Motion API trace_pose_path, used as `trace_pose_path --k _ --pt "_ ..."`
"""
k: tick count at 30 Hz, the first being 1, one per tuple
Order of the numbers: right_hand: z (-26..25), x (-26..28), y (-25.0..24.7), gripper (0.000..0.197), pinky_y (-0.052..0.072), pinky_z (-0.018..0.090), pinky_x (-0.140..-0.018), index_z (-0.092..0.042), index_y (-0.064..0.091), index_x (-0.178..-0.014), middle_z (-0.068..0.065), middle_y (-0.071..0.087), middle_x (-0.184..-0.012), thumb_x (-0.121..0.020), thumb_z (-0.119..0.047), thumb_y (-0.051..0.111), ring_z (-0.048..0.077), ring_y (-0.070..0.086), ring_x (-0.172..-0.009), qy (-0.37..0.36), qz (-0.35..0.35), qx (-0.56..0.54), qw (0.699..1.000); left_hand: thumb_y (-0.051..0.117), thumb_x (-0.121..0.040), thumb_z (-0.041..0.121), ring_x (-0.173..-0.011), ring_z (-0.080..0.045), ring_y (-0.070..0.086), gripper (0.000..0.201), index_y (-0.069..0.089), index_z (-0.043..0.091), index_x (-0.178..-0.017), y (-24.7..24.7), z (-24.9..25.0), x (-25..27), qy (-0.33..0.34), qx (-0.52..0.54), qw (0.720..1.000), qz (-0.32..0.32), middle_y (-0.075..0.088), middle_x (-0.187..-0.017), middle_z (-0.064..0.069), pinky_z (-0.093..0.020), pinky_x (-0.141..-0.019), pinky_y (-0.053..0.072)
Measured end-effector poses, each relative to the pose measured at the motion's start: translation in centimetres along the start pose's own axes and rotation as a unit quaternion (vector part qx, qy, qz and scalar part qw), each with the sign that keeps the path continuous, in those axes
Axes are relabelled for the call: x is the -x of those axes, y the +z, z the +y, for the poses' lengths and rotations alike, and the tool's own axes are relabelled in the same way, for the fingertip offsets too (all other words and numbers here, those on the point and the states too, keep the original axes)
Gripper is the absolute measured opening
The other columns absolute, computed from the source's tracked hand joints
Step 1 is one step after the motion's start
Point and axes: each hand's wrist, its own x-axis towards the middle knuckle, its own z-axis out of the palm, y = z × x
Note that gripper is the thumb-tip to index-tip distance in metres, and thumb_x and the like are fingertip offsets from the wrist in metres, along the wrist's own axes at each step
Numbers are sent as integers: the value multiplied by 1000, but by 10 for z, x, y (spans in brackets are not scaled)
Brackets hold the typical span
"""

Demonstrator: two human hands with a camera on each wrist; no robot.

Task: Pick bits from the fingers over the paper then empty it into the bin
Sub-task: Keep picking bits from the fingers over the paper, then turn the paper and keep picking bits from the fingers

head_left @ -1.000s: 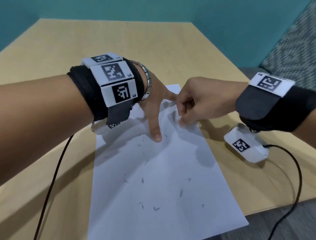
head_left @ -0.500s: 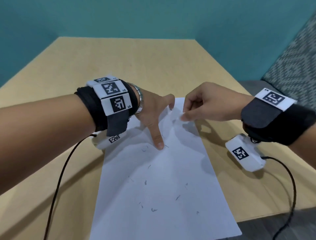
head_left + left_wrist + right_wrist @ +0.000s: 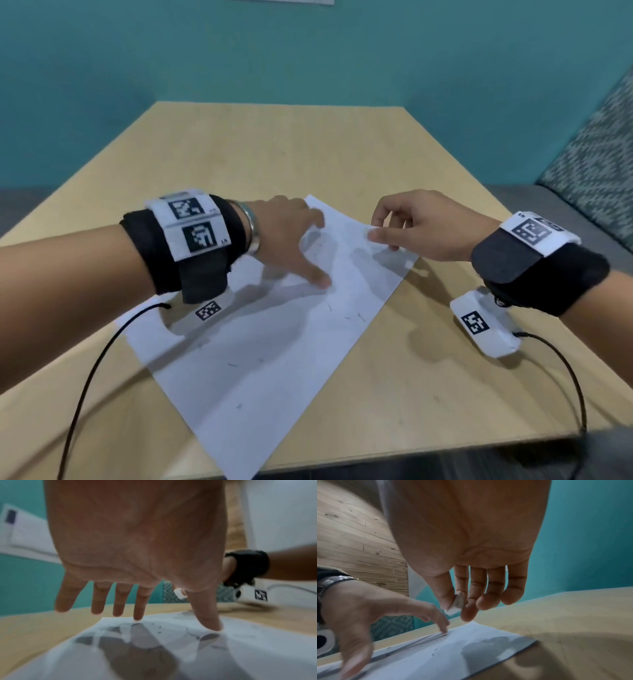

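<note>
The white paper [image 3: 260,359] lies askew on the wooden table [image 3: 274,144], with several small dark bits [image 3: 329,306] scattered on it. My left hand [image 3: 308,246] is spread over the paper's far end, fingers straight. Its thumb tip [image 3: 212,626] and index tip [image 3: 137,618] press on the paper [image 3: 171,649]. My right hand [image 3: 376,236] hovers above the paper's right far edge. Its thumb and index finger pinch a small white piece [image 3: 455,604], also seen as the white piece [image 3: 179,593] behind my left hand. No bin is in view.
White tagged camera units [image 3: 486,325] hang under both wrists, and black cables [image 3: 85,387] trail off the table's near edge. A teal wall [image 3: 308,51] stands behind the table. A patterned seat [image 3: 599,154] is at the right.
The hands have drawn apart. My left hand has flattened onto the paper, which has turned askew on the table. My right hand has left the left thumb, still pinching.
</note>
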Motion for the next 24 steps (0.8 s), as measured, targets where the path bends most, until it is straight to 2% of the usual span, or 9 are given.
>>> trace_pose_path --k 2,4,6,10,12,14,17,20,24 --pt "-1 0 2 19 41 17 -51 -23 66 -93 -9 68 -69 -96 -41 65 1 48 -50 0 -1 8 1000 71 -59 84 -132 -20 38 108 32 37 -148 6 0 1 -13 -45 999 -25 39 -142 10 -48 -102 44" --pt "-2 0 4 20 44 19 -54 -22 65 -95 -9 65 -71 -96 -41 64 3 50 -53 -6 2 6 1000 83 -57 71 -128 -16 42 111 29 43 -150 3 -7 4 -3 -8 998 -59 38 -142 15 -47 -104 44" --pt "-3 0 4 20 47 25 -57 -21 66 -95 -7 61 -74 -96 -41 65 10 51 -57 -11 6 -2 1000 92 -56 54 -129 -12 43 113 28 52 -149 -2 -13 10 14 15 995 -94 38 -146 18 -43 -108 41" --pt "-4 3 5 21 46 28 -59 -22 66 -93 -8 61 -71 -94 -43 67 13 52 -58 -15 -9 -20 1000 96 -59 35 -137 -12 40 118 24 59 -149 -6 -21 15 34 29 992 -117 32 -156 20 -40 -112 37" --pt "-5 5 5 20 46 28 -58 -22 66 -91 -12 62 -62 -95 -42 67 14 54 -57 -10 -15 -33 999 93 -64 42 -141 -9 35 115 19 58 -151 -7 -19 16 39 63 993 -89 27 -158 23 -34 -114 31" --pt "-8 7 5 19 47 28 -58 -23 65 -89 -15 63 -58 -95 -40 66 14 55 -56 -8 -33 -48 998 85 -66 61 -149 -8 23 114 13 57 -153 -3 -12 15 48 81 993 -69 17 -163 23 -34 -117 22" --pt "-18 14 13 15 45 23 -58 -27 66 -89 -11 66 -63 -94 -40 67 7 52 -55 -32 -94 -19 995 71 -58 85 -154 -6 -4 121 -7 64 -148 12 2 10 66 38 994 -85 -10 -165 24 -47 -123 10" --pt "-27 16 21 16 41 17 -57 -24 69 -88 -9 68 -65 -92 -40 70 2 50 -53 -47 -141 33 988 67 -51 92 -152 -10 -20 120 -15 74 -138 22 6 3 55 5 993 -109 -23 -163 23 -59 -122 5" --pt "-33 10 24 18 38 16 -53 -19 69 -87 -6 73 -72 -90 -37 72 2 52 -54 -34 -129 67 989 69 -51 90 -151 -13 -24 121 -11 73 -140 20 8 -1 43 -15 991 -124 -27 -162 23 -62 -121 7"
